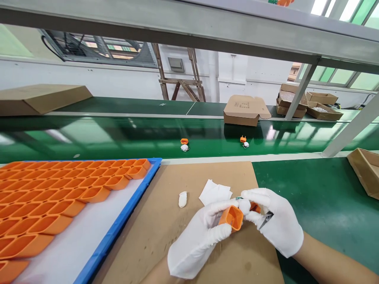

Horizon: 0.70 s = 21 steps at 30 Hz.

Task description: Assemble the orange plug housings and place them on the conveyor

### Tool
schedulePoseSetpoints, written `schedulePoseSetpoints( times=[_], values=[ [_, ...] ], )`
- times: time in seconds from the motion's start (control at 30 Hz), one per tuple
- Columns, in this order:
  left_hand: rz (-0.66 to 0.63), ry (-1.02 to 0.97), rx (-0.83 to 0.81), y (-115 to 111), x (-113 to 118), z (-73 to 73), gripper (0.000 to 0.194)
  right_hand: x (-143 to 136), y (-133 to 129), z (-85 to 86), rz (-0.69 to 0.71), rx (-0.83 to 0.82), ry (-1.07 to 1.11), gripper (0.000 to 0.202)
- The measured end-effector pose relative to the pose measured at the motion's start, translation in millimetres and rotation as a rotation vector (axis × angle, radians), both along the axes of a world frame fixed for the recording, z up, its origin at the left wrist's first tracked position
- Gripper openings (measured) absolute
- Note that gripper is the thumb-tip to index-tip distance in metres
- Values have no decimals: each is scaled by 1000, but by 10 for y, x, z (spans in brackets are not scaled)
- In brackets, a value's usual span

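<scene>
In white gloves, both hands are close together over the brown cardboard sheet point(154, 225). My left hand point(198, 236) is closed around a hollow orange plastic shell point(232, 218), its opening tilted toward me. Beside it, my right hand point(275, 221) pinches a small white part point(244, 206) with a darker orange piece point(255, 207) next to it. A dark metal object point(266, 219), its kind unclear, shows between the right-hand fingers. Behind the hands lies a small stack of white paper sheets point(215, 192). A white oval piece point(182, 199) sits to their left.
Rows of orange shells point(66, 207) stand in a blue-edged tray point(118, 236) at left. Two small orange-and-white assemblies rest on the green conveyor belt point(142, 138). A cardboard box point(245, 110) stands beyond it, another box point(365, 171) at right. A metal post point(349, 126) rises on the right.
</scene>
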<state>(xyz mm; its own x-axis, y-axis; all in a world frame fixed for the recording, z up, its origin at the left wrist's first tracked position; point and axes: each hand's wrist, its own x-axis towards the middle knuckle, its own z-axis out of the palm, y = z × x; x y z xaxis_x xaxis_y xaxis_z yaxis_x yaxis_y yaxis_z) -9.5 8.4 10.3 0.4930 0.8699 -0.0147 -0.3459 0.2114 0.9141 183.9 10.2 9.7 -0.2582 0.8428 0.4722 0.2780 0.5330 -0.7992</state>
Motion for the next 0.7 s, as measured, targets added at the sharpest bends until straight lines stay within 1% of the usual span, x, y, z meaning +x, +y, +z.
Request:
schedulePoseSetpoints(
  times=[0.07, 0.13, 0.2, 0.27, 0.4, 0.5, 0.53, 0.63, 0.67, 0.7],
  values=[
    [28, -21, -9, -12, -21, -21, 42, -13, -13, 29, -21, 66, 12, 42],
    [69, -15, -19, -14, -45, -45, 41, -27, -26, 83, -87, 108, 24, 42],
    [121, 38, -15, -11, -69, -53, 41, -40, -34, 141, -119, 125, 60, 41],
    [188, 119, 19, -10, -87, -36, 39, -50, -41, 176, -121, 142, 81, 41],
    [328, 253, 118, -27, -97, 26, 34, -63, -72, 155, -135, 164, 64, 48],
    [379, 276, 179, -40, -92, 34, 36, -58, -107, 102, -183, 174, 65, 51],
    [388, 280, 203, -42, -92, 28, 36, -54, -119, 87, -171, 169, 74, 51],
    [380, 316, 276, -42, -95, 4, 33, -43, -150, 63, -61, 112, 145, 51],
    [372, 331, 293, -44, -96, -3, 32, -43, -157, 65, -26, 43, 171, 47],
    [364, 345, 302, -48, -97, -8, 31, -44, -163, 73, 4, -54, 187, 39]
  ],
)
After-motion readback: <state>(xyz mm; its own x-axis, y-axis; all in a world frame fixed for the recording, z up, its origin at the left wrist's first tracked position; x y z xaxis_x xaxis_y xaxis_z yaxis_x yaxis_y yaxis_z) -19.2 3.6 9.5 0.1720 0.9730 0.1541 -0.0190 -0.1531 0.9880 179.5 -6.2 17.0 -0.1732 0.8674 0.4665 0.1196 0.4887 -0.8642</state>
